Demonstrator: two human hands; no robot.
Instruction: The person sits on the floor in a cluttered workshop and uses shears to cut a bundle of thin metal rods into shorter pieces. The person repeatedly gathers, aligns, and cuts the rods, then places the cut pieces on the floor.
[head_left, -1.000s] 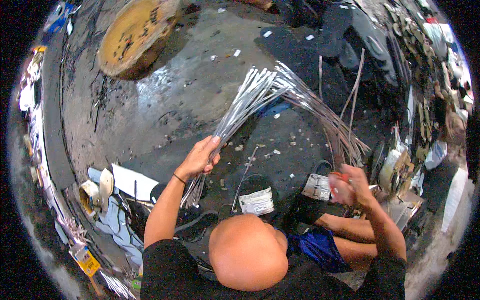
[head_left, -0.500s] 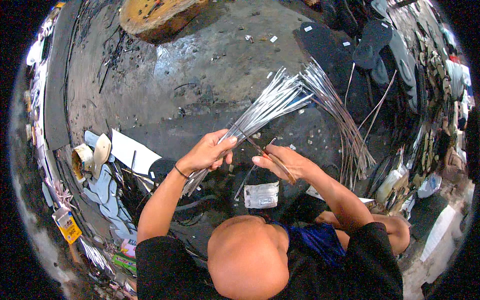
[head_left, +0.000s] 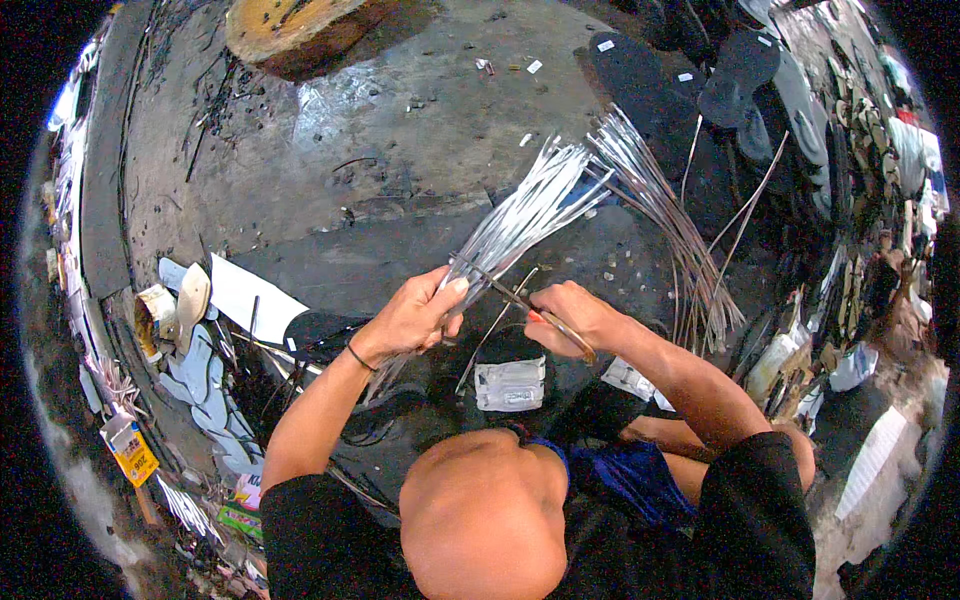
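Note:
A bundle of thin silvery strips (head_left: pixel 532 203) is clasped in my left hand (head_left: pixel 415 315), its loose ends fanning out away from me. My right hand (head_left: pixel 575 318) is wrapped round a shears-like metal tool (head_left: pixel 513 298) with a curved brownish handle and a touch of red. The tool's long narrow end lies across the bundle just beyond my left fingers; whether its blades are parted is hard to see. A second bundle of strips (head_left: pixel 685 225) rests to the right, its far end close to the held bundle's tips. Between my hands lies a thin dark rod (head_left: pixel 497 330).
A clear packet (head_left: pixel 510 386) lies near me. Dark sole-shaped pieces (head_left: pixel 738 85) are at the far right. A round wooden block (head_left: pixel 305 35) stands at the far left. To the left are a white sheet (head_left: pixel 252 300) and grey cut pieces (head_left: pixel 208 390). Scraps pile along the right side.
My right thumb and fingers have closed in round the tool's handles. The held bundle has shifted slightly left in view, along with most of the scene.

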